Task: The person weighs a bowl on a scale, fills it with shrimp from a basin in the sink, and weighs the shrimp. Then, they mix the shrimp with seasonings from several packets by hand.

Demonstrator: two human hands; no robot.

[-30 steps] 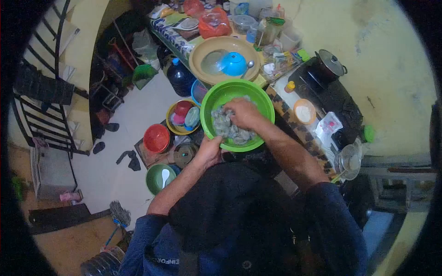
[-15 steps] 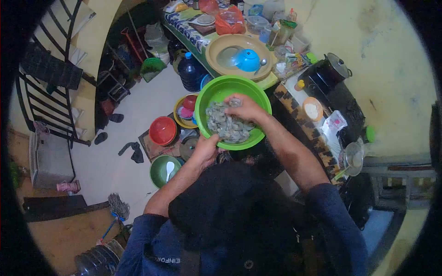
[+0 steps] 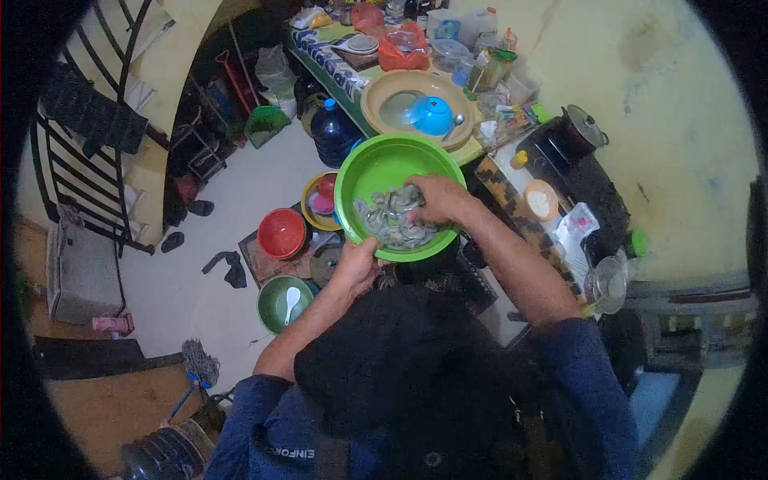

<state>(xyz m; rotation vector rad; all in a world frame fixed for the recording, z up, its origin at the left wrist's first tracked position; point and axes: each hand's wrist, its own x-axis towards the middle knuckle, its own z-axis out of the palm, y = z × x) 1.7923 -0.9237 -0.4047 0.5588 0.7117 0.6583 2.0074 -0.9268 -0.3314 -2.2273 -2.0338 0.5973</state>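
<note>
Centrally: one round green basin (image 3: 384, 160), held in front of the person, its near-left rim gripped by the left hand (image 3: 358, 266), thumb over the edge, remaining fingers mostly hidden beneath. Contents: one loose heap of grey, shrimp-like pieces (image 3: 388, 224) in the basin's near half, with no clear long axis. Right hand (image 3: 438, 200): nearer to the heap and touching it, reaching in over the right rim, fingers curled, most pieces lying to its left and nearer the body; whether it grips any, cannot be told.
</note>
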